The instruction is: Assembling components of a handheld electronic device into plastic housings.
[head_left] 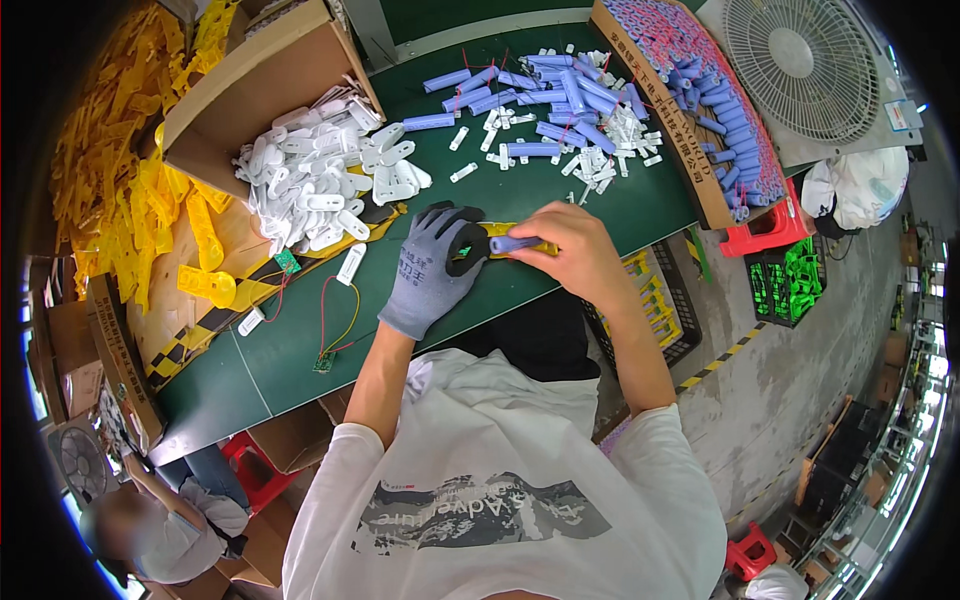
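My left hand (428, 272), in a grey work glove, is closed on the left end of a yellow plastic casing (496, 229) at the table's near edge. My bare right hand (580, 248) pinches a purple cylindrical battery cell (508, 243), which lies lengthwise over the casing. Fingers cover much of both pieces, so I cannot tell how deep the cell sits. Left of my glove, a white plastic piece (351, 264) and a green circuit board (324, 362) with red and yellow wires rest on the green table (470, 318).
White plastic parts (310, 190) spill from a cardboard box (255, 95). Yellow casings (140, 190) heap up at far left. Loose purple cells (570, 95) and small white holders (625, 135) lie ahead. A carton of cells (665, 115) and a fan (797, 55) stand right.
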`<action>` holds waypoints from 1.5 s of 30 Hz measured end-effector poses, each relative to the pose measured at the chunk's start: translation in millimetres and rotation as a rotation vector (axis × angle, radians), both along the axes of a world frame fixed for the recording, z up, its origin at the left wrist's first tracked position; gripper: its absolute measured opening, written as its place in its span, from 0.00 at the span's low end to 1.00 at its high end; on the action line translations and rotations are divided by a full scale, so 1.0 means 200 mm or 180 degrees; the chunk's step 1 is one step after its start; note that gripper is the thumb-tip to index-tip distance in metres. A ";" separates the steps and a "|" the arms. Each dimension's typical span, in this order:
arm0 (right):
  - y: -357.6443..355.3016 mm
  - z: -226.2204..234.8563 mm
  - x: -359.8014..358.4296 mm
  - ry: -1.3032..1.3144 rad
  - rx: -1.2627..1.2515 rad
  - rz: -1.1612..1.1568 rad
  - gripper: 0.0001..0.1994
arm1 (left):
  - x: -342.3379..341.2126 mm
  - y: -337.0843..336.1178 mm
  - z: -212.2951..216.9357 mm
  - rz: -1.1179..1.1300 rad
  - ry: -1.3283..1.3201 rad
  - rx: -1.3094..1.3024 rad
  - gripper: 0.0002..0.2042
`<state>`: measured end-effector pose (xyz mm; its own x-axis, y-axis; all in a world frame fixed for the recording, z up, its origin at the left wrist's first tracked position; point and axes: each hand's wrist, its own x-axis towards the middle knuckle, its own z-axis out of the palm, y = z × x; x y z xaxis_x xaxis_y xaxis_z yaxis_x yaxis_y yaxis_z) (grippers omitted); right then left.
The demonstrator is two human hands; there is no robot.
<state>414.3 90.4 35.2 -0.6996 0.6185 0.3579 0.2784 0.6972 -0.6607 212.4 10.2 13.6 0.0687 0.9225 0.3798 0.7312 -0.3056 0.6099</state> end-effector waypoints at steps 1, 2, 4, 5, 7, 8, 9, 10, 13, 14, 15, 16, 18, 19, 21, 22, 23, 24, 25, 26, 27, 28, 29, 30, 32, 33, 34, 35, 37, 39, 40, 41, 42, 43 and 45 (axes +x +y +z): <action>0.00 -0.02 0.00 -0.0009 -0.0001 -0.0002 0.12 | 0.00 0.00 -0.01 -0.0002 -0.0009 -0.0001 0.11; 0.00 -0.04 -0.01 0.0055 -0.0012 -0.0043 0.12 | 0.00 0.00 -0.01 0.0009 -0.0048 -0.0009 0.11; 0.00 -0.07 -0.01 0.0121 -0.0029 -0.0084 0.12 | -0.01 0.01 -0.01 0.0019 -0.0086 -0.0024 0.11; 0.00 -0.08 0.00 0.0173 -0.0068 -0.0184 0.12 | -0.01 0.01 0.00 -0.0068 -0.0239 -0.0040 0.10; -0.01 -0.09 0.00 0.0223 -0.0106 -0.0290 0.12 | -0.02 0.02 0.01 -0.0161 -0.0395 -0.0057 0.10; -0.02 -0.09 0.00 0.0230 0.0047 -0.0289 0.13 | -0.03 0.01 0.00 -0.0161 -0.0458 -0.0104 0.10; -0.02 -0.09 -0.01 0.0236 0.0198 -0.0288 0.13 | -0.04 0.01 -0.01 -0.0161 -0.0521 -0.0151 0.10; -0.02 -0.09 0.00 0.0228 0.0197 -0.0305 0.13 | -0.05 0.01 -0.01 -0.0183 -0.0530 -0.0192 0.11; -0.02 -0.09 0.00 0.0073 0.0353 -0.0263 0.13 | -0.02 -0.01 -0.02 -0.0066 -0.0339 -0.0169 0.10; -0.03 -0.09 0.00 0.0040 0.0397 -0.0260 0.13 | -0.02 -0.02 -0.02 -0.0056 -0.0344 -0.0189 0.10; -0.03 -0.09 -0.01 0.0006 0.0437 -0.0251 0.13 | -0.02 -0.02 -0.02 -0.0060 -0.0370 -0.0206 0.11; -0.03 -0.10 0.00 0.0023 0.0436 -0.0248 0.13 | -0.01 -0.01 -0.01 -0.0074 -0.0373 -0.0201 0.11; -0.03 -0.12 0.01 0.0166 0.0507 -0.0234 0.13 | 0.00 -0.02 0.00 -0.0089 -0.0343 -0.0207 0.11; -0.03 -0.13 0.01 0.0167 0.0490 -0.0212 0.13 | -0.01 -0.02 0.00 -0.0102 -0.0349 -0.0221 0.11; -0.03 -0.14 0.00 0.0157 0.0573 -0.0262 0.13 | -0.03 0.00 -0.03 -0.0129 -0.0296 -0.0183 0.13; -0.04 -0.14 0.01 0.0157 0.0551 -0.0258 0.13 | -0.03 0.00 -0.04 -0.0200 -0.0251 -0.0139 0.14; -0.04 -0.14 0.01 0.0126 0.0542 -0.0315 0.13 | -0.04 -0.01 -0.05 -0.0199 -0.0248 -0.0156 0.14; -0.04 -0.13 0.01 0.0095 0.0540 -0.0376 0.12 | -0.04 -0.01 -0.04 -0.0146 -0.0419 -0.0146 0.15; -0.04 -0.11 0.00 0.0096 0.0523 -0.0380 0.12 | -0.04 -0.01 -0.03 -0.0091 -0.0595 -0.0141 0.16; -0.04 -0.09 0.00 -0.0041 0.0520 -0.0373 0.12 | -0.03 -0.01 -0.01 -0.0100 -0.0592 -0.0150 0.16; -0.04 -0.08 0.00 -0.0176 0.0528 -0.0372 0.11 | -0.03 -0.01 0.02 -0.0159 -0.0405 -0.0078 0.17; -0.04 -0.07 0.00 -0.0172 0.0549 -0.0386 0.11 | -0.03 0.00 0.04 -0.0216 -0.0218 0.0014 0.18; -0.04 -0.06 -0.01 -0.0107 0.0436 -0.0295 0.11 | -0.03 0.00 0.03 -0.0232 -0.0210 0.0046 0.18; -0.03 -0.05 -0.02 -0.0038 0.0332 -0.0203 0.10 | -0.03 -0.01 0.01 -0.0158 0.0001 0.0060 0.18; -0.04 -0.04 -0.02 0.0003 0.0196 -0.0206 0.10 | -0.03 -0.01 -0.01 -0.0050 0.0265 0.0142 0.18; -0.05 -0.05 -0.03 0.0028 -0.0004 -0.0195 0.10 | -0.02 -0.01 -0.01 -0.0043 0.0295 0.0212 0.18; -0.05 -0.05 -0.02 -0.0026 -0.0128 -0.0132 0.10 | -0.02 -0.02 -0.01 -0.0049 0.0292 0.0164 0.17; -0.04 -0.05 0.00 0.0018 -0.0065 -0.0135 0.10 | -0.02 -0.03 -0.01 -0.0082 0.0285 0.0128 0.16; 0.00 -0.04 0.07 0.0774 -0.0530 -0.0181 0.09 | -0.01 -0.04 0.02 -0.0093 0.0313 0.0179 0.15; 0.04 -0.13 0.18 0.2136 -0.2239 -0.0906 0.08 | -0.03 -0.06 0.04 -0.0047 0.0422 0.0130 0.13; 0.07 -0.14 0.22 0.2022 -0.1864 -0.1307 0.07 | -0.04 -0.08 0.05 0.0028 0.0384 0.0079 0.13; 0.09 -0.14 0.26 0.1895 -0.1484 -0.1735 0.06 | -0.04 -0.10 0.05 -0.0019 0.0432 0.0106 0.13; 0.10 -0.15 0.29 0.1331 -0.0988 -0.2015 0.07 | -0.05 -0.12 0.05 0.0174 0.0482 0.0067 0.12; 0.10 -0.14 0.28 0.1386 -0.0978 -0.2074 0.07 | -0.05 -0.14 0.06 0.0358 0.0531 0.0024 0.12; 0.08 -0.11 0.25 0.0802 -0.0524 -0.1569 0.08 | -0.05 -0.15 0.10 0.0323 0.0653 -0.0027 0.14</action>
<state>464.3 107.1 12.8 -0.2202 0.9115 0.3475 0.3643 0.4073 -0.8375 202.0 -19.7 33.5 0.0504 0.9317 0.3597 0.8669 -0.2197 0.4475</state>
